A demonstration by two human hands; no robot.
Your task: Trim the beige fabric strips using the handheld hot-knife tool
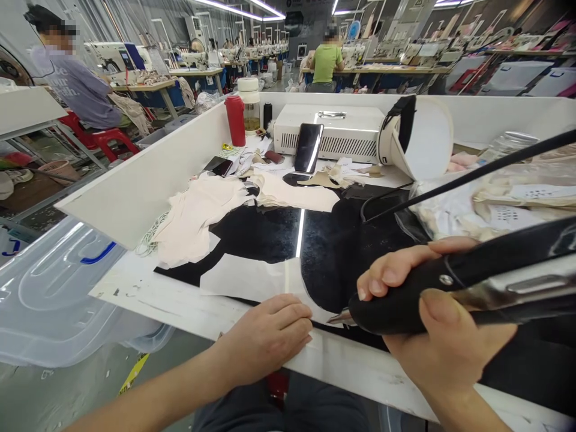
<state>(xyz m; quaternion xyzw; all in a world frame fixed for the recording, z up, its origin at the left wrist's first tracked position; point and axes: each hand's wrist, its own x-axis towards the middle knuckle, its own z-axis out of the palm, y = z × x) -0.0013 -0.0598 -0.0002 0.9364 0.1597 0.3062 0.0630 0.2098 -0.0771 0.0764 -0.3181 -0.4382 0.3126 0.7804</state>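
Observation:
My right hand [432, 318] is closed around the black handle of a corded hand tool [405, 300], whose metal tip [337, 318] points left just above the table's front edge. My left hand [270, 336] rests knuckles-up at that edge with its fingers curled, pressing on a white sheet of paper or fabric [252, 279] that lies on a glossy black mat [333, 246]. The tool's tip sits a little to the right of my left fingers. The tool's black cord [472, 177] runs up to the right.
Cream fabric pieces [198, 219] are piled at the left of the mat. A red bottle [235, 120], a leaning phone [308, 147], a white machine box [333, 129] and a bag of fabric parts [508, 198] stand behind. White walls [148, 180] enclose the table. Other people work at far tables.

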